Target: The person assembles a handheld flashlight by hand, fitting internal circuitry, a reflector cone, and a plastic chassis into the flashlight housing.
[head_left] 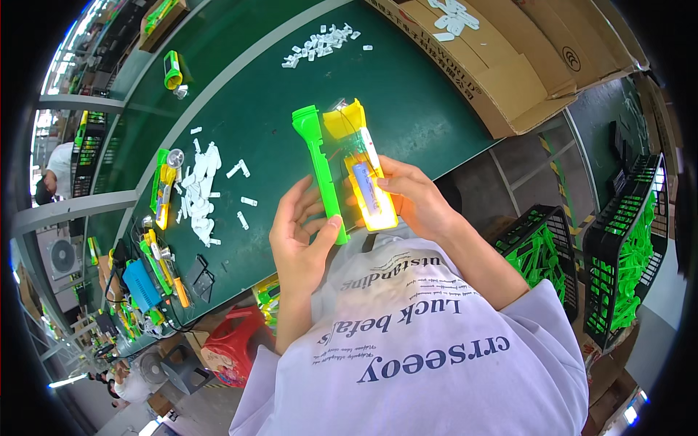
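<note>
My left hand point(299, 236) is closed on a long green flashlight shell half point(318, 156), its wide head end pointing away from me. Beside it, my right hand point(413, 195) grips a yellow flashlight half point(379, 215). A bluish-purple cylindrical battery point(363, 186) lies inside this yellow part, with thin wires running toward the flared head. A clear lens or reflector shows partly at that head. The two halves are held side by side, slightly apart, above the near edge of the green table point(269, 138).
White plastic pieces point(200, 189) lie heaped on the left, with small white parts point(320, 45) at the back. An open cardboard box point(502, 65) takes up the far right. Black crates of green parts point(542, 254) stand at the right; a red stool point(236, 341) is at lower left.
</note>
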A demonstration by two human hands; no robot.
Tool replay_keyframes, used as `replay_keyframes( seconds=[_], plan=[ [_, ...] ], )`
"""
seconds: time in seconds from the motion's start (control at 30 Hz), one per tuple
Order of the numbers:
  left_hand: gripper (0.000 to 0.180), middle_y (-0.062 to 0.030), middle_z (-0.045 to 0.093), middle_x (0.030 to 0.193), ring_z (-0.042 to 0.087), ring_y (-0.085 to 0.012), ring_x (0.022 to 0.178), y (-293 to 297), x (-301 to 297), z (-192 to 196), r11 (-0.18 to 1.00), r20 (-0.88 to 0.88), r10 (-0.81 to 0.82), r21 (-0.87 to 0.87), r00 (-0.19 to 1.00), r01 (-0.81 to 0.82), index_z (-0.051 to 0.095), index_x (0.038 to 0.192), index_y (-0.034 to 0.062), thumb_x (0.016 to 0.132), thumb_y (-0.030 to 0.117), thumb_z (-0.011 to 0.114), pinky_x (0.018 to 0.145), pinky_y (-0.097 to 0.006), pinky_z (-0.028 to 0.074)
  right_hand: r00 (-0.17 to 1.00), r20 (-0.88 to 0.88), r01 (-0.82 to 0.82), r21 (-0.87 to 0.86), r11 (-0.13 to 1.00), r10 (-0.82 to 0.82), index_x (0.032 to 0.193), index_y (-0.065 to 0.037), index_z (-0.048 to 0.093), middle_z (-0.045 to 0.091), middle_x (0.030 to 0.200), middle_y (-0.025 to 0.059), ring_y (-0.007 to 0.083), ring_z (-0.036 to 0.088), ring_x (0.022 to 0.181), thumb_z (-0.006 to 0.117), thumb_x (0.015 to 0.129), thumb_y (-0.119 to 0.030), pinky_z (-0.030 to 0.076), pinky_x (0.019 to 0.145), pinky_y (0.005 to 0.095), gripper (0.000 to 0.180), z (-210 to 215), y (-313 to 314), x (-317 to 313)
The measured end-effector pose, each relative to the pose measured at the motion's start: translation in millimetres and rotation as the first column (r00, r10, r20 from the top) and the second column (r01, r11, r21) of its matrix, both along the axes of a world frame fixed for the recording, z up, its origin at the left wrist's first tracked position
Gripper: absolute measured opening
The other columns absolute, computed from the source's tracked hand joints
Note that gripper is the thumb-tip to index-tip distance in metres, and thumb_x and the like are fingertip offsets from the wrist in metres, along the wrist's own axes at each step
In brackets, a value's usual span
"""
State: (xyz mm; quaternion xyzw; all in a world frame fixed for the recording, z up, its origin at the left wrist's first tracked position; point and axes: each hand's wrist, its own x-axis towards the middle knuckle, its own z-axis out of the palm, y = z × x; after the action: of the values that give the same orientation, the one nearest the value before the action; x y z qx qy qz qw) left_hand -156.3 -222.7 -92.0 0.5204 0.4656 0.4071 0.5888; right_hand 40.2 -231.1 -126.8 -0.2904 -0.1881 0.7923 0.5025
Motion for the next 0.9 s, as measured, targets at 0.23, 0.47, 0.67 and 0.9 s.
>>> replay_keyframes(
  seconds=[0.23,0.47,0.67,0.9],
  plan=[
    [0.061,-0.02,0.06,0.121,0.062,-0.0238,0.107,-0.8,-0.7,7.8,0.993,0.137,-0.019,-0.114,0.99,0.035,0.041,0.137,-0.0064,0.082,0.001,0.065,0.082,-0.037,0.059,0.987,0.163,0.003,0.05,0.999,-0.011,0.14,-0.005,0.041,0.056,0.119,0.0117,0.0201,0.062,0.1,0.057,0.095,-0.015,0.06,0.074,0.036,0.049,2.8,-0.5,-2.2],
    [0.06,-0.0209,0.059,0.123,0.063,-0.0253,0.107,3.6,0.9,12.9,0.989,0.183,-0.035,-0.132,0.982,0.06,0.039,0.136,-0.0064,0.082,0.002,0.064,0.082,-0.038,0.06,0.976,-0.216,-0.012,0.006,1.0,0.013,0.145,-0.006,0.033,0.053,0.124,0.0102,0.0197,0.061,0.099,0.052,0.098,-0.022,0.059,0.079,0.0428,0.053,-1.2,-1.3,4.3],
    [0.059,-0.0209,0.059,0.124,0.063,-0.0254,0.107,5.8,0.3,15.3,0.99,0.166,-0.05,-0.121,0.985,0.07,0.039,0.136,-0.0061,0.083,0.001,0.063,0.082,-0.038,0.06,0.994,-0.106,-0.024,0.046,0.999,0.029,0.146,-0.006,0.03,0.051,0.124,0.011,0.02,0.059,0.1,0.051,0.099,-0.023,0.058,0.08,0.045,0.054,1.9,-3.3,3.9],
    [0.059,-0.0205,0.059,0.123,0.062,-0.0241,0.108,4.5,5.0,18.6,0.988,0.194,-0.073,-0.118,0.978,0.097,0.039,0.136,-0.0057,0.083,0.001,0.064,0.083,-0.037,0.059,1.0,0.017,-0.006,0.078,0.997,0.004,0.151,-0.009,0.02,0.047,0.123,0.0141,0.0217,0.058,0.099,0.052,0.1,-0.02,0.06,0.077,0.0432,0.061,-0.2,-3.0,-1.7]
  ],
)
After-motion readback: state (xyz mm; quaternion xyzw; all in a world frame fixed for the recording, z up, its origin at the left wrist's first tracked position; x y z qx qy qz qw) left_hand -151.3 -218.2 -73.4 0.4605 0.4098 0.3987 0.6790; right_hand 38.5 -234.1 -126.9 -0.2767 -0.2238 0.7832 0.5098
